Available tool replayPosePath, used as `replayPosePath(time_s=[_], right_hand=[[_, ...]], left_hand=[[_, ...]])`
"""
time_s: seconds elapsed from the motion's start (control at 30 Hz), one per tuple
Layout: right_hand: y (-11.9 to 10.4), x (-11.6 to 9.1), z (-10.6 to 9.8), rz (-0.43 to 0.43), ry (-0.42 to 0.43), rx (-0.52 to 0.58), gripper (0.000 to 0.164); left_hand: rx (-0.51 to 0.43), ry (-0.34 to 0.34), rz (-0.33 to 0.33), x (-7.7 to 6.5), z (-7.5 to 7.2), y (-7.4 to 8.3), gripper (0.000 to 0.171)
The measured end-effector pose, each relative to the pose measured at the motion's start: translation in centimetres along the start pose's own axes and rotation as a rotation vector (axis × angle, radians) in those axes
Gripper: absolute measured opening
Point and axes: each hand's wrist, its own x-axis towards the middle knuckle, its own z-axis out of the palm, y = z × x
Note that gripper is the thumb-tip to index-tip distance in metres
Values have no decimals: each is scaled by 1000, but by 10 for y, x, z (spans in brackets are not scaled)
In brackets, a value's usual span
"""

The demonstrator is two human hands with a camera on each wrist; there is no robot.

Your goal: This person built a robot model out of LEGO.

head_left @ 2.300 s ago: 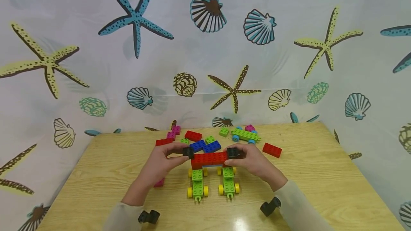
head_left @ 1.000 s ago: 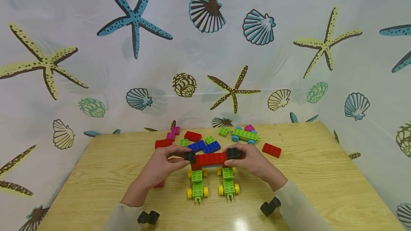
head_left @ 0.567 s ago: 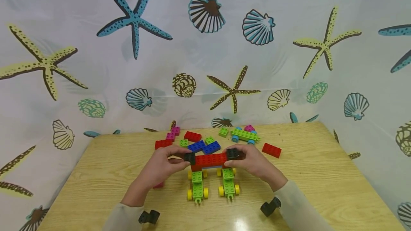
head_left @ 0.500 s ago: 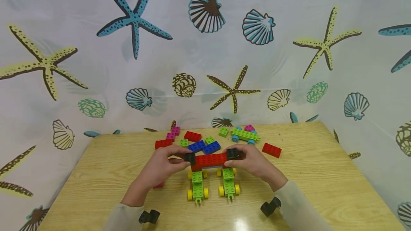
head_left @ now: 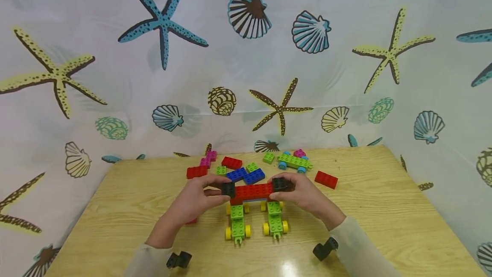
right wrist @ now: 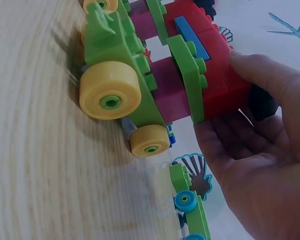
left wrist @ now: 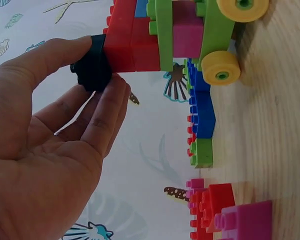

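Observation:
A row of red toy bricks bridges two green wheeled bases, left and right, with yellow wheels. Beneath the row, the right wrist view shows a blue brick, a green brick and a magenta brick. My left hand pinches a black brick between thumb and fingers at the row's left end. At the other end my right hand grips the red row, thumb on its side. A second black brick stands on top there, partly hidden by the fingers.
Behind the build lie two blue bricks, several small green bricks and a green base with blue wheels. A red brick is at the right; another red brick and a pink brick are at the left.
The left black brick, earlier tilted and higher, has come down level at the left end of the red row, with my left hand following it. My right hand has hardly moved.

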Motion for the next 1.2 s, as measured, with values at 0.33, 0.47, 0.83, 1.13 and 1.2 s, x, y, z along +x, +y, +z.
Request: replayPosePath(time_s=[0.33, 0.47, 0.83, 1.13, 1.2], right_hand=[[-3, -1, 1, -3, 1, 14, 49], [-1, -1, 2, 17, 11, 14, 50], [3, 0, 2, 21, 15, -58, 49], [-2, -3, -2, -21, 28, -7, 44], [-2, -2, -2, -25, 25, -3, 44]], left_hand=[[-21, 12, 8, 3, 16, -7, 42], [-45, 12, -12, 3, 19, -6, 44], [-27, 31, -21, 5, 19, -9, 41], [-23, 18, -38, 5, 18, -7, 43], [-26, 11, -41, 4, 17, -7, 45]])
